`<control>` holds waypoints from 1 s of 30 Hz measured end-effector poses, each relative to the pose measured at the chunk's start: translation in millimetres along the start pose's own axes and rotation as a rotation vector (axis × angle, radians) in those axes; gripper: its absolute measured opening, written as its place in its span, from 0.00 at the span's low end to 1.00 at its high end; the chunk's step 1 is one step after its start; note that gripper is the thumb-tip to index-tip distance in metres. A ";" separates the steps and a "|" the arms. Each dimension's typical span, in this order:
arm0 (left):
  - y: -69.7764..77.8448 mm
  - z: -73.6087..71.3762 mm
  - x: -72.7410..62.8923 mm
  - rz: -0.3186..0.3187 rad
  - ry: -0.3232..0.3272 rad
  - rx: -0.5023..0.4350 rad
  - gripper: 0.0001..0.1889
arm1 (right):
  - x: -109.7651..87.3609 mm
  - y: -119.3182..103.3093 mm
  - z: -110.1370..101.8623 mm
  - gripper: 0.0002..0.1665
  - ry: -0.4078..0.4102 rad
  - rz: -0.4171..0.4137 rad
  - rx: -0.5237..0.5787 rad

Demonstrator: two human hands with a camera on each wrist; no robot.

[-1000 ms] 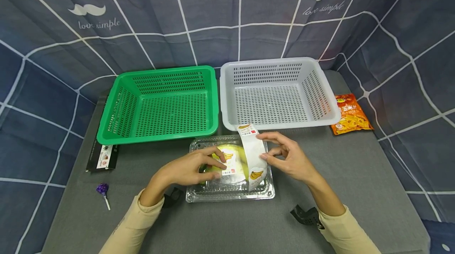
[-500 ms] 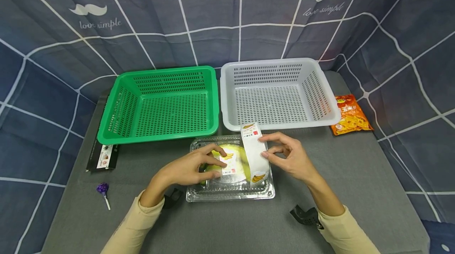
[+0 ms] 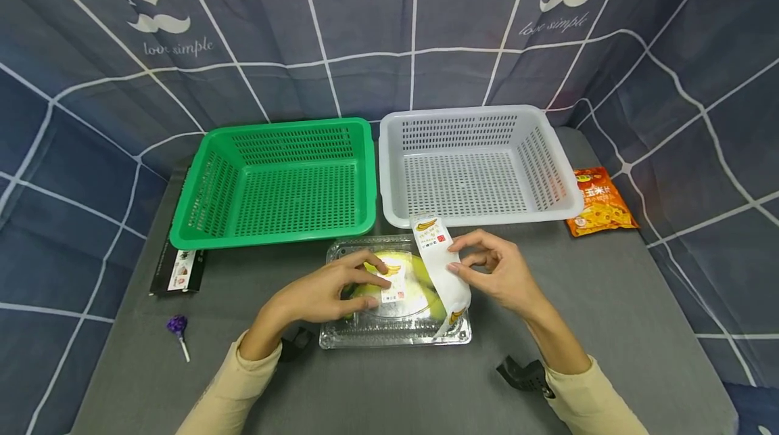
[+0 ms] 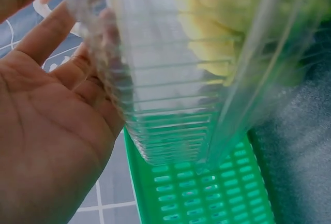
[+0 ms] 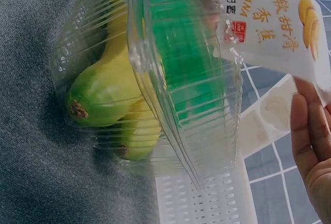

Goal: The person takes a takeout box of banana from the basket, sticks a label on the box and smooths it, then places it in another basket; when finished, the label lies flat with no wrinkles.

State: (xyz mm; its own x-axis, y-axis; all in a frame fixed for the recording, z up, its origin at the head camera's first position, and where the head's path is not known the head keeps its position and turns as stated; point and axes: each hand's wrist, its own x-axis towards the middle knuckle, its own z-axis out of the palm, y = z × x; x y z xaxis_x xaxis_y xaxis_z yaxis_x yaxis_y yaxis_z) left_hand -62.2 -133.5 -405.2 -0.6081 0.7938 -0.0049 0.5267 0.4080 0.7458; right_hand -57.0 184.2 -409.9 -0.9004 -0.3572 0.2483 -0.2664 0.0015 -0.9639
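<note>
A clear plastic clamshell box (image 3: 341,337) stands on the table in front of the baskets, its lid down. Yellow-green fruit (image 5: 106,92) shows through its ribbed wall in the right wrist view. On the lid is a white label with bananas printed on it (image 3: 392,291). My left hand (image 3: 331,291) rests over the lid's left part, fingertips on that label. Between thumb and index finger, my right hand (image 3: 502,278) pinches a strip of banana stickers (image 3: 435,260) above the box's right side. The strip's lower end curls over the lid.
A green basket (image 3: 274,240) and a white basket (image 3: 487,218) stand side by side behind the box. An orange snack bag (image 3: 602,205) lies far right. On the left are a purple lollipop (image 3: 178,325) and a black packet (image 3: 159,276), partly hidden by the green basket.
The strip's lower end has swung to the right and curled, still pinched in my right hand. My left hand stays on the lid's label. The head view has tilted slightly.
</note>
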 end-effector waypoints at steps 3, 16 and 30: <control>2.3 0.2 -1.6 0.011 0.037 -0.028 0.16 | -1.2 0.6 0.4 0.16 -0.032 -0.007 0.003; 11.2 -14.4 4.2 0.248 0.343 -0.080 0.16 | 0.3 -0.6 -1.0 0.30 -0.307 -0.033 0.112; 32.6 -38.9 18.7 0.346 0.248 0.002 0.11 | -2.3 -7.8 0.9 0.32 -0.477 -0.099 0.095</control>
State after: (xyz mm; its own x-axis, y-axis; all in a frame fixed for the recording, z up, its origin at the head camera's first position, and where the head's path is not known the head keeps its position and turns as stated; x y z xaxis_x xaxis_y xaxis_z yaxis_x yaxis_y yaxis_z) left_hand -79.5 -122.9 -355.0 -0.5197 0.7518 0.4059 0.7256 0.1376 0.6742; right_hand -52.6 184.2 -403.0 -0.6085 -0.7391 0.2889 -0.2904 -0.1313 -0.9478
